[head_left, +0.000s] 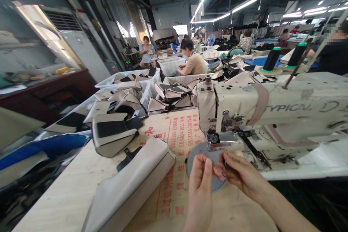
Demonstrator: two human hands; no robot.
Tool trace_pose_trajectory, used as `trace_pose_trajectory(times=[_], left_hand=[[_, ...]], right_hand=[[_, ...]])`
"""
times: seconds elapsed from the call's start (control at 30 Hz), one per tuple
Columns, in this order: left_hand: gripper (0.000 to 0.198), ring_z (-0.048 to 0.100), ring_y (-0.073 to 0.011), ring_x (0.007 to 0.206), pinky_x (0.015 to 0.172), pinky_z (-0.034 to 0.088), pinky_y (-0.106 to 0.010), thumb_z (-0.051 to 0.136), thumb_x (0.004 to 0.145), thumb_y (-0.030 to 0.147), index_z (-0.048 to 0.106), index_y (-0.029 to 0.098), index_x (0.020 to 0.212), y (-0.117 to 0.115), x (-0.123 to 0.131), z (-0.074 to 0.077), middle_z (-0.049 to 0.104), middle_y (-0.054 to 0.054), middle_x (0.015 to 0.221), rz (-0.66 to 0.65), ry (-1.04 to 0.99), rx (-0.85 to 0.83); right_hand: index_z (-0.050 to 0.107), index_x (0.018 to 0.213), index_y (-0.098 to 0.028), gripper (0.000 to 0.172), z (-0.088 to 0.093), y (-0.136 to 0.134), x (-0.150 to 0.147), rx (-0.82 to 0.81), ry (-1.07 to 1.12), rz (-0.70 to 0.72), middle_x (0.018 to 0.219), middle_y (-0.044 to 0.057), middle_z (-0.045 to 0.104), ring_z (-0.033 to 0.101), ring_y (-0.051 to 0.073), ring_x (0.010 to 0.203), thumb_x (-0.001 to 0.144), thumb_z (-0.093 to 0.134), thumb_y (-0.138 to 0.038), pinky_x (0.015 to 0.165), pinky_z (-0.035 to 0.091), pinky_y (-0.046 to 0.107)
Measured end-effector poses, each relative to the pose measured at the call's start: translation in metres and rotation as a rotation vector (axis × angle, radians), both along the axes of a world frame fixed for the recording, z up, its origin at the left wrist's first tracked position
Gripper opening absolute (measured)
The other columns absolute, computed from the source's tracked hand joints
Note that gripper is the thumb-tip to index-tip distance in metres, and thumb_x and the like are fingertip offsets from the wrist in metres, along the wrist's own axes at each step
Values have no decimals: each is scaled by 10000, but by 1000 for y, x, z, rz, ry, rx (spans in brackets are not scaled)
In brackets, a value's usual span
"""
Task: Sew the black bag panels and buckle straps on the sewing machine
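My left hand (201, 179) is closed in a pinch, thumb pressed to the fingers; whatever sits between them is too small to make out. Close against it, my right hand (241, 172) has its fingers curled around a small dark thing that I cannot name. Beneath both hands lies a round grey piece (198, 152) on the wooden board. The head of a cream sewing machine (231, 105) stands just beyond them, its presser area above the grey piece. To the left a long off-white bag-like sewn piece (133, 177) rests on the board.
Another off-white and black sewn piece (112, 136) lies farther back on the wooden board (163, 203). White bins (152, 90) full of similar pieces stand behind. Black thread cones (272, 59) rise behind the machine. A blue-edged container (54, 148) is at left. Co-workers (194, 61) sit beyond.
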State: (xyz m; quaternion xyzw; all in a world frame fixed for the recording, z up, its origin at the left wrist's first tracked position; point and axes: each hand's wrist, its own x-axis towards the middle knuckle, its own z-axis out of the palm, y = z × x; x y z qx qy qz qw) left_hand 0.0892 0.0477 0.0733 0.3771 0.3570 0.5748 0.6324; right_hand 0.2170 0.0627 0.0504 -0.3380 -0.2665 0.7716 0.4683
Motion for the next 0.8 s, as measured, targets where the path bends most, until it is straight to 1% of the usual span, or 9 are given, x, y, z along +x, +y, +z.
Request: trace_pose_trajectory(times=[0.2,0.43,0.5,0.57,0.6,0.63,0.67,0.73,0.8], left_hand=[[49,406,-50,546,557,359,-176,452,848,232,453,192,819,-1,0,0,412,58,581,57,-183,-25],[45,402,-49,522,514,349,-161,466,838,244,451,202,829,-2,-4,3,407,65,562,81,-184,-17],[68,421,-52,506,514,364,-162,459,840,264,457,199,818,-4,-12,3,434,63,548,14,-63,2],[138,479,-74,516,520,396,-180,445,840,303,504,183,809,-6,-23,3,515,31,562,-213,177,34],[175,530,-101,575,550,424,-200,448,834,323,541,175,826,-7,-28,2,574,-4,626,-312,336,63],[207,573,-139,686,607,453,-231,462,821,340,577,175,867,-7,-32,2,620,-45,749,-351,508,104],[236,575,-183,842,698,467,-274,479,808,350,598,188,930,-8,-35,2,624,-76,916,-309,679,152],[297,439,-232,1120,897,397,-366,493,798,337,571,250,1071,-10,-35,2,493,-72,1212,-63,955,250],[350,333,-233,1213,978,319,-415,501,795,304,519,297,1145,-14,-29,4,382,-45,1319,86,1093,337]], right_hand=[[513,763,-132,282,1,-8,7,148,-118,69,641,-33,378,246,21,491,797,545,-410,393,102,166],[533,826,-127,277,-4,-15,15,212,-183,124,626,-32,357,245,25,479,842,476,-397,401,132,175],[529,927,-151,231,-3,-15,16,218,-173,88,670,-21,413,298,27,494,842,490,-362,418,182,170],[502,1008,-187,224,-2,-14,17,237,-173,13,726,-6,480,361,37,525,837,509,-331,449,238,171],[500,1006,-195,216,-1,-14,18,252,-177,-20,749,3,508,385,44,542,833,517,-321,464,258,174],[511,980,-191,196,-1,-14,19,266,-181,-41,768,14,529,400,48,557,828,526,-315,476,272,176],[528,942,-182,177,-1,-14,19,277,-185,-52,785,24,541,410,52,570,820,538,-310,484,280,177],[561,889,-166,168,-3,-16,18,274,-180,-55,773,23,535,408,49,572,799,568,-308,478,273,173],[585,899,-168,190,-8,-18,16,243,-154,-46,713,2,500,379,40,541,782,588,-317,456,248,169]])
